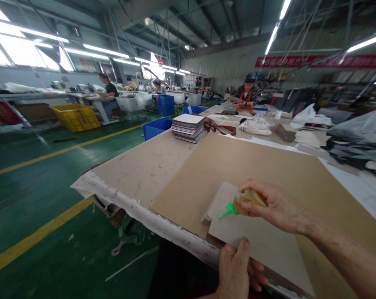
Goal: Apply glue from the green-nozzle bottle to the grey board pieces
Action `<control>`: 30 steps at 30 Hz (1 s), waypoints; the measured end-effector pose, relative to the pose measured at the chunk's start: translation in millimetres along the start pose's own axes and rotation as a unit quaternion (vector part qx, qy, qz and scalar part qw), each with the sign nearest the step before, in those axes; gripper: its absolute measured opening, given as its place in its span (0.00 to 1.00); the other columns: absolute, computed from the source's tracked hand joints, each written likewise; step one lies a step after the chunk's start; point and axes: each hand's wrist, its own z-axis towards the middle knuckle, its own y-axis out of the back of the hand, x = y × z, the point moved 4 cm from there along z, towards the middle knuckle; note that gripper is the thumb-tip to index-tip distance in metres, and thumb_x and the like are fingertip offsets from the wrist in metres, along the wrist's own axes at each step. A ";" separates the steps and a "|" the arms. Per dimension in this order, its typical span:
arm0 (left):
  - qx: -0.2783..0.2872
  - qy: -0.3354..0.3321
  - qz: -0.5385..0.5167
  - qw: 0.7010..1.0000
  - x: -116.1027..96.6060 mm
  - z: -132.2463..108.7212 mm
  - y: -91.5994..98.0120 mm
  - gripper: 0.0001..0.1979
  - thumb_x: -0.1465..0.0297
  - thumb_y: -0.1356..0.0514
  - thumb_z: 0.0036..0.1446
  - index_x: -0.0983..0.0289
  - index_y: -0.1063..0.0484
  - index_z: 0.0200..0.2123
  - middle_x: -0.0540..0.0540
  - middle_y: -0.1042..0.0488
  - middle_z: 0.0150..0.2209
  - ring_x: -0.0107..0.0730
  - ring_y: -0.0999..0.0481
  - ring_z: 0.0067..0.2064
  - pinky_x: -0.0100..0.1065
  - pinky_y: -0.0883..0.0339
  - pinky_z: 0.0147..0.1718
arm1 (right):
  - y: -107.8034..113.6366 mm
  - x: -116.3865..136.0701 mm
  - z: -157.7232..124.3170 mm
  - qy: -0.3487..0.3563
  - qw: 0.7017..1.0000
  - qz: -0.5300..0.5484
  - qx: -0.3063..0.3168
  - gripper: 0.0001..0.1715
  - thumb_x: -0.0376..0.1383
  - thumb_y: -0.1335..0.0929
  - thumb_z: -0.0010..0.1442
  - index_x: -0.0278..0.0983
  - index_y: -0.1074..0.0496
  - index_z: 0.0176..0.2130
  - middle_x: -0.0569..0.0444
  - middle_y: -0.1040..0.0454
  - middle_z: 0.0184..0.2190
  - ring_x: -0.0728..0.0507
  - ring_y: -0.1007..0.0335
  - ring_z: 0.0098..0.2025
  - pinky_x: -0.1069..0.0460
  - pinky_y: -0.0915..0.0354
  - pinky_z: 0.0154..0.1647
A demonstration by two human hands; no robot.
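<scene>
My right hand [278, 205] is wrapped round an amber squeeze bottle [248, 202] with a green nozzle. The bottle lies tilted, its nozzle pointing left, just over the left part of a grey cardboard sheet [269, 241]. At the near edge of that sheet, my left hand [238, 268] pinches it, with the thumb on top and fingers underneath. A small stack of grey boards [222, 195] lies partly under the sheet, behind its left end. Beneath them is a large brown board [188, 187] on the table. Whether any liquid is leaving the nozzle is not clear.
A pile of white-topped boards [189, 128] stands at the table's far left, beside brown straps [220, 126]. Blue bins [157, 128] sit past the left edge. Plastic bags [312, 116] and dark fabric lie right. A co-worker [247, 93] is at the far end.
</scene>
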 end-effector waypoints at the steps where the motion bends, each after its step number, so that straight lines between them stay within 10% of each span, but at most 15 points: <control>1: 0.004 -0.006 0.005 1.000 1.2 0.9 0.9 0.36 0.38 0.40 0.41 0.70 0.28 0.29 0.54 0.29 0.20 0.27 0.32 0.16 0.28 0.46 0.14 | 1.2 -3.2 2.1 -0.001 1.000 -0.017 -0.013 0.14 0.46 0.35 0.62 0.42 0.28 0.43 0.56 0.24 0.34 0.46 0.29 0.32 0.51 0.38 0.32; 30: 0.002 0.001 0.015 1.000 4.8 4.0 6.3 0.39 0.35 0.39 0.36 0.70 0.28 0.27 0.55 0.27 0.21 0.26 0.30 0.17 0.25 0.43 0.13 | 15.9 -47.2 30.1 -0.075 0.991 -0.086 -0.069 0.13 0.45 0.35 0.59 0.42 0.29 0.41 0.56 0.23 0.35 0.44 0.29 0.34 0.51 0.42 0.33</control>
